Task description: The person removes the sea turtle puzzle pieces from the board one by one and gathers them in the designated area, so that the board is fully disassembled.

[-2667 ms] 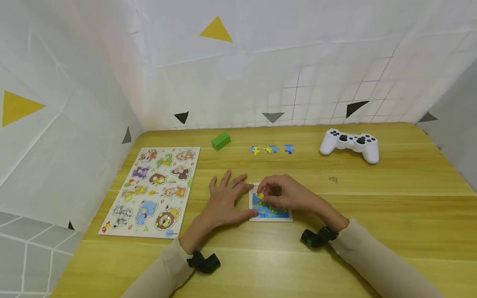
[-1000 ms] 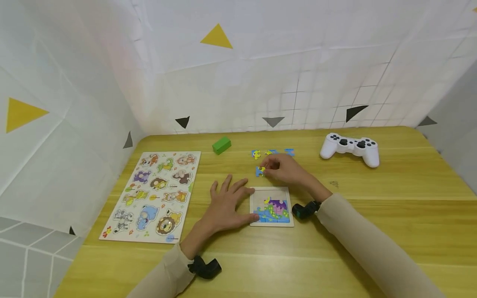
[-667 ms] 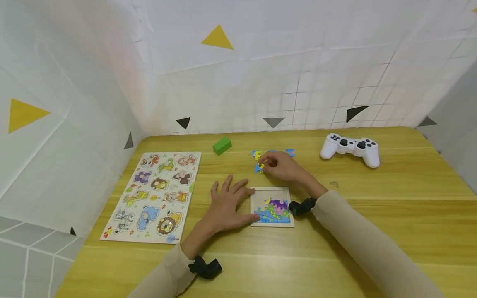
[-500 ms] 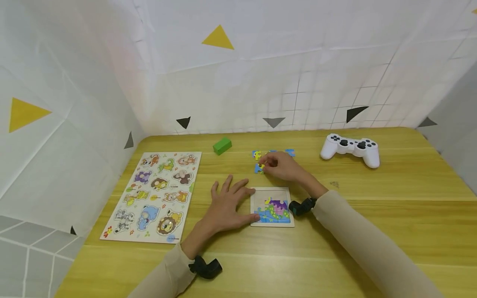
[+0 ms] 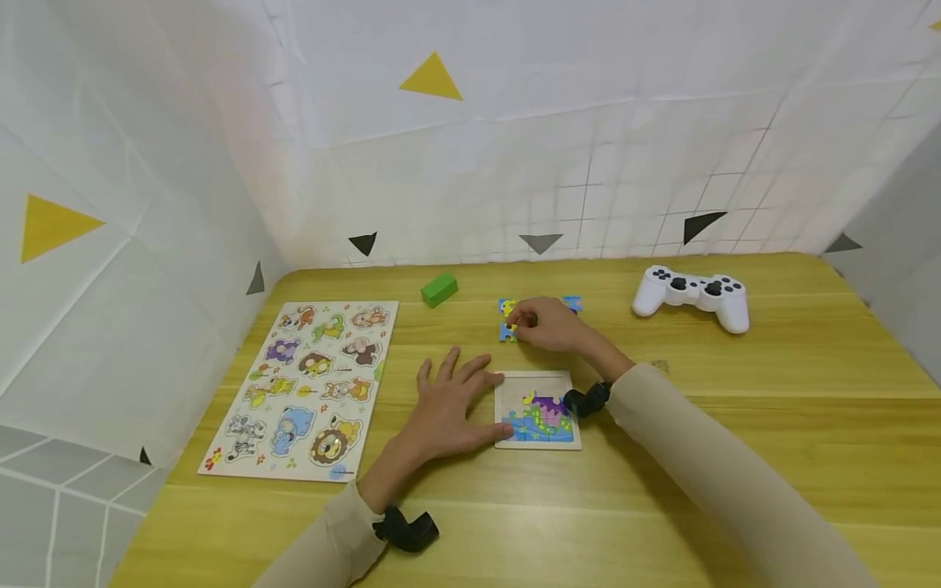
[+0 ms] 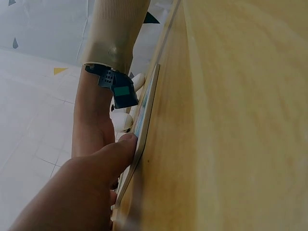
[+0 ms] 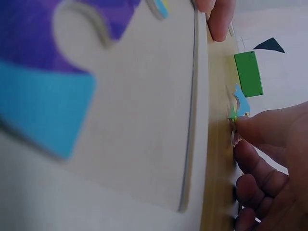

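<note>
My left hand lies spread beside a small jigsaw tray, its thumb on the tray's near left part and its index fingertip at the upper left corner. The tray holds joined blue, purple and green pieces low and to the right; its upper left shows bare backing. Beyond the tray, my right hand pinches a blue and yellow puzzle piece between thumb and index finger, low at the table. In the right wrist view those fingertips meet at the piece, its far side hidden.
Behind the right hand lie loose pieces, a yellow one and a blue one. A green block stands further left, and a white game controller at the back right. An animal peg board lies on the left.
My right hand has lifted a blue and yellow piece from the tray's upper left and carried it to the table behind, then shifted slightly left. The left hand has stayed put.
</note>
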The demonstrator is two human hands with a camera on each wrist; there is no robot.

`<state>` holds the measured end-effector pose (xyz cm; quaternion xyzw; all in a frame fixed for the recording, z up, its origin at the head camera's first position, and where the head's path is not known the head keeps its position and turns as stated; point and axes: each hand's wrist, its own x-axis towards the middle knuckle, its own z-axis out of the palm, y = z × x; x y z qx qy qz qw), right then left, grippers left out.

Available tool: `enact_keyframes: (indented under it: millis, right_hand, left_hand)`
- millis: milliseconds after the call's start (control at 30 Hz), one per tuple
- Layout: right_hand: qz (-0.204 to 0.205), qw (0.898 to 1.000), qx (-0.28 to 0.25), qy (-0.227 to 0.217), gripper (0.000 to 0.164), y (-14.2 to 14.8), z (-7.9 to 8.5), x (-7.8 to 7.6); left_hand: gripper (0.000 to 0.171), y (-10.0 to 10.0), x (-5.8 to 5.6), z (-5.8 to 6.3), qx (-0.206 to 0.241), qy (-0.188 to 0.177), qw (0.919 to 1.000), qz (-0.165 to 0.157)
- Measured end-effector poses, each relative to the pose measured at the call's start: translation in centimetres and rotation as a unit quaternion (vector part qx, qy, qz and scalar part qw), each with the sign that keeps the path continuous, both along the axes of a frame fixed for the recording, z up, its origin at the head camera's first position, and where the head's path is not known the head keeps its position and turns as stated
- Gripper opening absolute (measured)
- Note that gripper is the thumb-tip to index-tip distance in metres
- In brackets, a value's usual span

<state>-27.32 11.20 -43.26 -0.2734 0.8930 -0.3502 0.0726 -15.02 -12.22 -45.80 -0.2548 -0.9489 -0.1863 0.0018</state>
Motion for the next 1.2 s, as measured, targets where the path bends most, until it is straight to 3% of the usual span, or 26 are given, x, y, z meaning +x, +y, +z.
enact_keyframes:
  millis: [400,1200]
  right_hand:
    - [0.006,1.0,-0.013,-0.007,0.03,0.7,-0.1,0.0]
    - [0.0,0.999,-0.038,-0.023,0.028,0.7,-1.0,-0.2]
  left_hand:
    - [0.072,0.1,-0.2,0.3,0.0,0.004,1.0,-0.002]
    - [0.072,0.0,0.2,0.1,0.007,0.009,0.9999,-0.005]
